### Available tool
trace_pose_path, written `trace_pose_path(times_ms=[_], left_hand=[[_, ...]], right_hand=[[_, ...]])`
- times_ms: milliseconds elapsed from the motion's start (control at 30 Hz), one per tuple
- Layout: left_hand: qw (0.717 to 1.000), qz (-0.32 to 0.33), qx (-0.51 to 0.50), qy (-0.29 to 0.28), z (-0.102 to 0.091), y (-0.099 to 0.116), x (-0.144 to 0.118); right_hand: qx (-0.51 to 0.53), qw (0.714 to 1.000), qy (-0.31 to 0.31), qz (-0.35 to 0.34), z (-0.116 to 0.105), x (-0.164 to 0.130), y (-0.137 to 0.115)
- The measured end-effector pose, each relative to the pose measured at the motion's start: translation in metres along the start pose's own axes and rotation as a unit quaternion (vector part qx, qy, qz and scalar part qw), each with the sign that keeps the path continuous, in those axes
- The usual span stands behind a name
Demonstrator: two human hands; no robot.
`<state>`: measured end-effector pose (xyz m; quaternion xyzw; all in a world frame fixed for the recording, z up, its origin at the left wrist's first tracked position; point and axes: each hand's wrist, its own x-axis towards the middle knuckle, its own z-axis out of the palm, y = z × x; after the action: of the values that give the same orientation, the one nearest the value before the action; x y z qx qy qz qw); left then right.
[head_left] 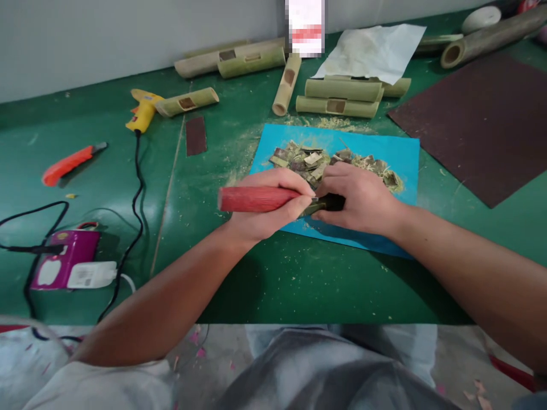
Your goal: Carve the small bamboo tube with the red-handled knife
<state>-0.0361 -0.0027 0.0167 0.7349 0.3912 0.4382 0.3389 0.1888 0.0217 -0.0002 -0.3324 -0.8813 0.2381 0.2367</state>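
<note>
My left hand [267,205] is closed around a red-handled carving tool [260,199], its thumb and fingers gripping close to the metal end. The handle's butt points left, and most of the blade is hidden by my hands. Just to the right, my right hand [356,196] is closed, with its fingers curled over a small greenish bamboo piece [311,209] that lies against the tool's tip. Both hands are over a blue sheet [404,165]. Behind them on the sheet is a heap of bamboo chips and shavings [314,161].
Cut bamboo tubes [342,90] lie along the back, some with rectangular openings. A yellow glue gun [144,111], an orange utility knife [70,165] and a purple power strip [55,259] with cables lie left. A brown sheet [478,125] lies right on the green table [273,285].
</note>
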Motion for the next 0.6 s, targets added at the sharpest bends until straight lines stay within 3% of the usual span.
trace_pose_path(times_ms=[433,500,600], left_hand=[[0.995,-0.003,0.015,-0.101,-0.0019,0.0080,0.0079],[0.996,0.019,0.032,-0.084,-0.0007,0.0077,0.0075],[0.998,0.050,0.035,-0.012,-0.0003,0.0029,0.0050]], right_hand=[[-0.004,1.000,0.009,0.002,0.0021,-0.0001,-0.0008],[-0.001,1.000,0.011,0.001,0.0020,-0.0003,-0.0004],[0.003,1.000,0.005,0.000,0.0017,-0.0001,0.0000]])
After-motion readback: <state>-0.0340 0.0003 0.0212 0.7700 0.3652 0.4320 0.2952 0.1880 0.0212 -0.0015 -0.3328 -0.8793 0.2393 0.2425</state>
